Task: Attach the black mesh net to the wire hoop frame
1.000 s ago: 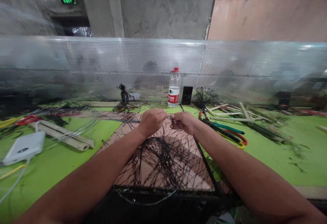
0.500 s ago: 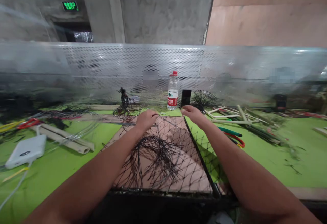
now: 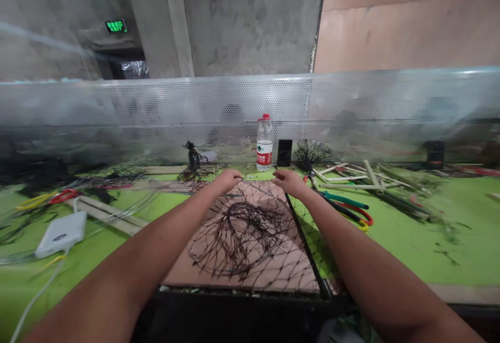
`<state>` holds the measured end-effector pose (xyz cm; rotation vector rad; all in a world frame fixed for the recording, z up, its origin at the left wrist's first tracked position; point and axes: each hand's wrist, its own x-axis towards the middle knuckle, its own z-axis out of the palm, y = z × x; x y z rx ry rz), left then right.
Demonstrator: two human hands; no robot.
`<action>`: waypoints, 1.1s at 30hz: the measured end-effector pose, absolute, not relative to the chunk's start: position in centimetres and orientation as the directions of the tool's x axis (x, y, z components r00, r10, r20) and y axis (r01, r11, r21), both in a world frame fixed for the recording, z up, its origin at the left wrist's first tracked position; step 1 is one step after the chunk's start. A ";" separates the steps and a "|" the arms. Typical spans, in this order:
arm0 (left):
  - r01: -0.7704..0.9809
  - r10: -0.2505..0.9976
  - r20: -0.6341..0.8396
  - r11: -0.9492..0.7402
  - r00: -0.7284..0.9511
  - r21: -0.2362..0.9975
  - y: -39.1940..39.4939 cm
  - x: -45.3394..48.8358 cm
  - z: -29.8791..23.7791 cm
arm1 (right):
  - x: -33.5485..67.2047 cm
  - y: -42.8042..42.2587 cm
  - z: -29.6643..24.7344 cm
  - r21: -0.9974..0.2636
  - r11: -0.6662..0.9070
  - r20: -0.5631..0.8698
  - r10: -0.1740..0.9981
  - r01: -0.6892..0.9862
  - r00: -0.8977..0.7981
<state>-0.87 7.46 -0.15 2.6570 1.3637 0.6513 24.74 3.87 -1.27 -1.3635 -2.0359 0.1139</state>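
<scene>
Black knotted netting (image 3: 250, 228) lies over a pinkish-brown board in front of me, with its bunched strands heaped in the middle. At the netting's far edge, my left hand (image 3: 227, 180) is closed, its fingertips pinched on the mesh. Level with it, my right hand (image 3: 289, 181) also pinches the far edge, a short gap away. Most of the fingers are hidden behind the backs of the hands. Just beyond them stands a clear water bottle (image 3: 264, 147) with a red cap, and a dark phone (image 3: 285, 152) leans beside it.
Pliers with coloured handles (image 3: 347, 210) and cut sticks (image 3: 351, 179) lie to the right. At left are a white power bank (image 3: 61, 233), bamboo pieces (image 3: 105, 215) and red-and-yellow-handled tools (image 3: 62, 196). A perforated metal screen (image 3: 203, 103) runs along the back.
My right hand has moved slightly left and its fingers have drawn together. The bunched netting has shifted a little to the right. The view has turned slightly left.
</scene>
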 end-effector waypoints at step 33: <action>0.660 0.645 0.264 -0.750 0.717 0.040 4.9 -2.1 -4.1 | 17.3 11.0 -1.6 0.109 0.262 -0.099 0.963 0.959 -0.252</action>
